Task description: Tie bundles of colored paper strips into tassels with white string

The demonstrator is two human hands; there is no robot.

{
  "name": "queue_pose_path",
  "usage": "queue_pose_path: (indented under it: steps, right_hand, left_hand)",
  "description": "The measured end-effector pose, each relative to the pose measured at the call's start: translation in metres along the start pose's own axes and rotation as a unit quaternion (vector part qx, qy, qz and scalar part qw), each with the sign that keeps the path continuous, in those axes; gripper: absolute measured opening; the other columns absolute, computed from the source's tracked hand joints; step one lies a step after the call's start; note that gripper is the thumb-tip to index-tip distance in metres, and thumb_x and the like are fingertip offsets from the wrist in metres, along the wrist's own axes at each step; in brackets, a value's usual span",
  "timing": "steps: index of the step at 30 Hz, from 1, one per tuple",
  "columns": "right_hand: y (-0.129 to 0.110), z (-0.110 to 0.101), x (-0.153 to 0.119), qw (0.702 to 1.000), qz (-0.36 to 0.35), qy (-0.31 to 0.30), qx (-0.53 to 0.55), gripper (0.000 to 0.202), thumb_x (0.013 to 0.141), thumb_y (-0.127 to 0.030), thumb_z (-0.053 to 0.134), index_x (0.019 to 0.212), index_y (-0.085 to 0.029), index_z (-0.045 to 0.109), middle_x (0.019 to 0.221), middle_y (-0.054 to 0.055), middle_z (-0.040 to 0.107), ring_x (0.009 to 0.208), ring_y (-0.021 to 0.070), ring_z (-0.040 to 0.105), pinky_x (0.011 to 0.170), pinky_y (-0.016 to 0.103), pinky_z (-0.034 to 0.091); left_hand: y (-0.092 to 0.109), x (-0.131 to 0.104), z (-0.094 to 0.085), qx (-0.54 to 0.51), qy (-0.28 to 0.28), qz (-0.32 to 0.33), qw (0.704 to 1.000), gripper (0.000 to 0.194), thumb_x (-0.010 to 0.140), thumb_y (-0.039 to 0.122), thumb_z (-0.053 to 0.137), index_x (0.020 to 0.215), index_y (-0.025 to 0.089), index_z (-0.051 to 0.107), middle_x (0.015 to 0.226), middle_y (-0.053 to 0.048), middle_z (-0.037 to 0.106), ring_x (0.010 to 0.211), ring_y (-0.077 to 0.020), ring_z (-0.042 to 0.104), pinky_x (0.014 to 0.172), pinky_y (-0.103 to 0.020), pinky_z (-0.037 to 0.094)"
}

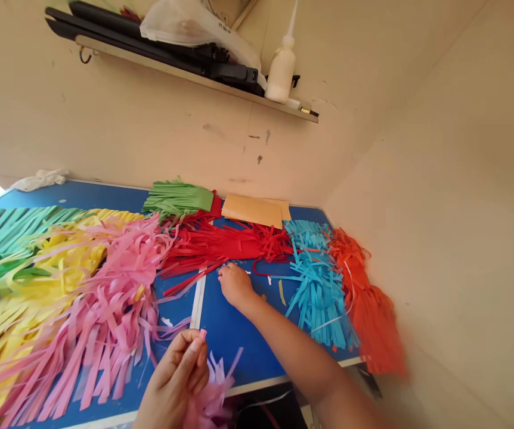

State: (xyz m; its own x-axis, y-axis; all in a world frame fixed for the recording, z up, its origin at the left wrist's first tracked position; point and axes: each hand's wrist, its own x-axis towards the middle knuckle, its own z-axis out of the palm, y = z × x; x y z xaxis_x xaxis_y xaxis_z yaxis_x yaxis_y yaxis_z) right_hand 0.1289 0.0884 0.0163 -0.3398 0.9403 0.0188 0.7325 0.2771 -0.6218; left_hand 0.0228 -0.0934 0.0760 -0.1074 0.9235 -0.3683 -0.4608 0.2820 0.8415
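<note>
Pink tassel (pixel 212 390) hangs at the near edge of the desk (pixel 234 333), just beside and partly behind the left hand (pixel 179 369). That hand rises from the bottom of the view with its fingers curled in, thumb and forefinger pinched together on a small pink tip (pixel 203 335) that pokes out above them. Whether tip and tassel are one piece cannot be told, since the hand covers the stretch between; the tassel's lower end is cut off by the bottom edge.

The right arm (pixel 302 345) reaches slantwise from the lower right across the desk, the back of the right hand (pixel 237 287) facing up, near the front edge of the red fringe (pixel 239 243). Its fingers bend toward the desk; their tips are hard to make out, so I cannot tell how far open they are or whether they hold anything.
</note>
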Motion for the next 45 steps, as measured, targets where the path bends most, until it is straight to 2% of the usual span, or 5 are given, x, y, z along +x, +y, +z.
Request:
queue_pose_path:
  steps: [10,22,29,36,45]
  right_hand:
    - [0.011,-0.035,-0.036,0.985,-0.011,0.047,0.167,0.012,0.088,-0.026,0.062,0.097,-0.021,0.069,0.091,0.002,0.072,0.078,0.0150,0.068,0.073,0.025,0.051]
    - [0.003,-0.053,-0.094,0.831,0.109,0.008,0.546,0.023,0.066,-0.036,0.080,0.078,-0.019,0.070,0.064,-0.001,0.069,0.047,0.0091,0.054,0.044,0.019,0.037]
    - [-0.023,-0.030,-0.143,0.844,0.057,0.060,0.529,0.008,0.075,-0.029,0.076,0.080,-0.023,0.077,0.083,0.001,0.072,0.067,0.0143,0.067,0.056,0.022,0.049]
    - [-0.025,-0.026,-0.152,0.855,0.070,0.111,0.502,0.013,0.071,-0.022,0.078,0.084,-0.022,0.074,0.077,0.000,0.073,0.071,0.0146,0.066,0.070,0.025,0.051]
    - [-0.031,-0.041,-0.159,0.942,-0.054,0.145,0.296,0.005,0.084,-0.017,0.064,0.086,-0.022,0.066,0.083,0.000,0.070,0.079,0.0154,0.064,0.082,0.030,0.046]
  left_hand:
    - [-0.008,0.010,-0.008,0.004,0.015,-0.039,0.999,0.050,0.067,0.065,0.074,0.083,0.020,0.058,0.055,0.010,0.029,0.049,-0.0051,0.021,0.043,-0.018,0.021]
    - [-0.011,0.016,-0.002,0.240,0.038,0.120,0.963,0.043,0.076,0.062,0.065,0.076,0.019,0.066,0.054,0.005,0.048,0.047,-0.0084,0.040,0.045,-0.020,0.035]
    - [-0.007,0.019,0.007,0.364,0.023,0.346,0.864,0.021,0.084,0.041,0.065,0.076,0.024,0.073,0.074,-0.002,0.072,0.067,-0.0152,0.067,0.063,-0.022,0.054]
    - [-0.006,0.016,0.010,0.397,0.018,0.401,0.826,0.014,0.087,0.032,0.064,0.077,0.023,0.070,0.071,0.001,0.071,0.063,-0.0116,0.067,0.058,-0.017,0.053]
    - [0.002,0.011,0.004,0.484,-0.026,0.498,0.719,0.020,0.095,0.027,0.053,0.092,0.020,0.071,0.079,-0.001,0.074,0.068,-0.0089,0.071,0.067,-0.013,0.054]
